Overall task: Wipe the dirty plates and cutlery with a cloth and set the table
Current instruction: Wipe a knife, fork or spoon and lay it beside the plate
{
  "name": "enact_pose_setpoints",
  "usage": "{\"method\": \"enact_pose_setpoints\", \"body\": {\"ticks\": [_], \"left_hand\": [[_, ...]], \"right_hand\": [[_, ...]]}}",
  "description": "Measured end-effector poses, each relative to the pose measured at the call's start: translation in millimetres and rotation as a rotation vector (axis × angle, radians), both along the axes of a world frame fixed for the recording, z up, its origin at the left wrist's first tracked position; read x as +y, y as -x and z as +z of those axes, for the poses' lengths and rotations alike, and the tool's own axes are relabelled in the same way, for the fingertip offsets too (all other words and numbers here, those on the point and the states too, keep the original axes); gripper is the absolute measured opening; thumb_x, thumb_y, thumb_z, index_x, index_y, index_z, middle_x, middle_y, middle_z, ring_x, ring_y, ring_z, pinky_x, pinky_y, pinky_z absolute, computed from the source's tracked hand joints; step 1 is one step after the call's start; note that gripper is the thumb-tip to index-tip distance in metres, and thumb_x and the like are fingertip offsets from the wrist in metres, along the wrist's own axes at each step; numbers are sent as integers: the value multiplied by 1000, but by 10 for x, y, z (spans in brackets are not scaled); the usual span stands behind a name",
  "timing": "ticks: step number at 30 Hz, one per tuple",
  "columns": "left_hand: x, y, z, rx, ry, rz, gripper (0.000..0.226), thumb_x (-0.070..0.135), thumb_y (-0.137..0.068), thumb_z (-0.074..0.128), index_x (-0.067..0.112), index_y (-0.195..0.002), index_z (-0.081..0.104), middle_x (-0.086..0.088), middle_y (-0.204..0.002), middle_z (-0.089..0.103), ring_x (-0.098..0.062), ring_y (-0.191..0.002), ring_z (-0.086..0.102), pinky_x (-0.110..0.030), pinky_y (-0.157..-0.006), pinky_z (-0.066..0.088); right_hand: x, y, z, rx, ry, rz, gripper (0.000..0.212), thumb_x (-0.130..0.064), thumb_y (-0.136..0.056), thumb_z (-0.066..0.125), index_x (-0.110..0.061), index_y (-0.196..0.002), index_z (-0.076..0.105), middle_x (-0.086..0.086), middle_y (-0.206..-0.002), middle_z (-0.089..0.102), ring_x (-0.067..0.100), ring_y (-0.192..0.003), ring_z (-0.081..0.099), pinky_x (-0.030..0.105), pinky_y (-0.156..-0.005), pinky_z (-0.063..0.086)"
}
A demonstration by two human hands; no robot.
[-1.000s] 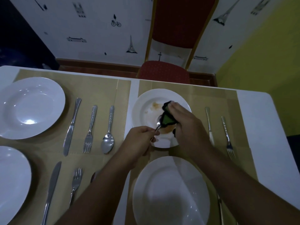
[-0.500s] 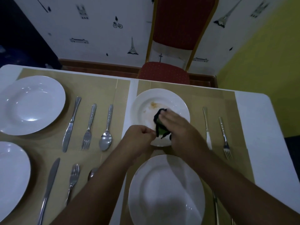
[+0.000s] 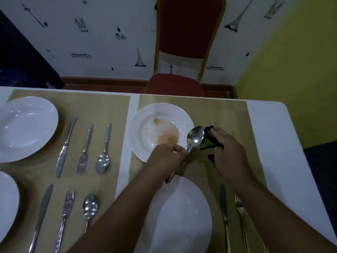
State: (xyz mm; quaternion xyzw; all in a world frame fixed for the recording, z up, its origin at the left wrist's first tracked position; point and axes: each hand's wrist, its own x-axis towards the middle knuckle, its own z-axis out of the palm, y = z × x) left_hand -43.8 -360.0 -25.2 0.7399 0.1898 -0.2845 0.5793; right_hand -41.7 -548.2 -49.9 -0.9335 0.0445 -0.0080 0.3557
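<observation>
The spoon [image 3: 195, 136] was just right of the frame's centre, raised with its shiny bowl tilted up over the right rim of the dirty plate [image 3: 135, 132]. The left hand [image 3: 167, 159] pinched its handle, fingers curled tight round the stem near the bowl. The handle's lower end poked out below that hand. Just beside the bowl, to its right, the right hand [image 3: 228, 152] clutched a bunched green and black cloth [image 3: 207, 142]. Its fingers were folded over the cloth, which sat close against the spoon's edge; whether they touched could not be told. The dirty plate lay on a tan placemat [image 3: 218, 110] in the centre, with an orange-brown smear and small crumbs in its well. Below it, at the bottom centre, a clean plate [image 3: 182, 216] sat between the two forearms. A knife [image 3: 224, 212] and a fork [image 3: 240, 216] lay side by side at the lower right. On the left half of the white table [image 3: 273, 134] were two more white plates. Each had a knife, a fork and a spoon in a row beside it. A red chair [image 3: 182, 33] stood at the top centre, behind the table.
</observation>
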Motion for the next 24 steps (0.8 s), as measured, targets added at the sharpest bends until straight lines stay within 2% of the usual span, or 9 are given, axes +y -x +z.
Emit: {"method": "enact_pose_setpoints", "body": {"ticks": [3, 6, 9, 12, 14, 16, 19, 21, 24], "left_hand": [[-288, -72, 111, 63, 115, 3, 20, 27, -98, 58, 11, -97, 70, -2, -73, 75, -25, -62, 59, -24, -50, 44], [-606, -132, 144, 109, 189, 32, 24, 33, -96, 63, 10, -97, 72, -8, -90, 78, -21, -69, 66, -25, -57, 47], [-949, -147, 58, 39, 153, 30, 11, 15, -88, 74, 12, -88, 64, -19, -91, 74, -23, -74, 68, -29, -60, 51], [-1316, -151, -46, 78, 165, 74, 23, -1, -87, 68, 12, -93, 50, -19, -86, 69, -31, -75, 73, -35, -58, 55], [-1535, -156, -132, 72, 79, 87, 30, 5, -79, 72, 13, -96, 49, -19, -94, 72, -36, -81, 74, -48, -70, 62], [-1726, -179, -217, 48, -19, 56, 42, 13, -69, 76, 19, -101, 51, -15, -95, 72, -34, -85, 74, -56, -78, 61], [-1997, -235, -273, 55, -3, 57, 38, 7, -86, 69, 15, -120, 54, -7, -95, 73, -23, -85, 72, -43, -81, 62], [-2158, -279, -307, 101, 97, 72, 26, 5, -97, 55, 6, -122, 59, -9, -99, 75, -19, -83, 69, -33, -73, 59], [-2314, -304, -360, 112, 194, 33, 24, 11, -101, 56, 3, -121, 67, -11, -98, 74, -21, -81, 68, -34, -72, 55]], "right_hand": [[-268, 86, 7, 4, -51, -47, 57, 14, -86, 43, -13, -136, 49, -3, -142, 46, 10, -133, 38, 17, -110, 25], [-551, 157, 20, 0, -65, -94, 58, 15, -84, 42, -12, -134, 52, -3, -141, 47, 6, -129, 39, 1, -103, 20], [-841, 208, 14, -17, -66, -130, 58, 15, -82, 43, -12, -133, 53, -3, -139, 48, 5, -127, 39, -5, -99, 17], [-1102, 262, -27, -32, -91, -157, 61, 17, -81, 42, -13, -133, 53, -5, -138, 49, 1, -126, 36, -4, -100, 17], [-1270, 299, -73, -30, -113, -181, 62, 17, -80, 41, -14, -133, 53, -5, -140, 47, 2, -130, 36, -2, -101, 17], [-1436, 334, -133, -26, -126, -195, 63, 18, -80, 40, -13, -134, 53, -3, -141, 47, 7, -134, 35, 1, -104, 18], [-1648, 365, -199, -24, -142, -203, 62, 19, -80, 40, -11, -133, 53, -1, -142, 47, 9, -135, 36, 6, -107, 19], [-1758, 373, -231, -23, -142, -194, 60, 19, -81, 40, -10, -132, 53, -1, -141, 47, 8, -134, 36, 6, -108, 20], [-1883, 360, -272, -6, -160, -178, 59, 18, -83, 41, -10, -133, 53, -1, -142, 46, 8, -134, 35, 6, -108, 19]]}}
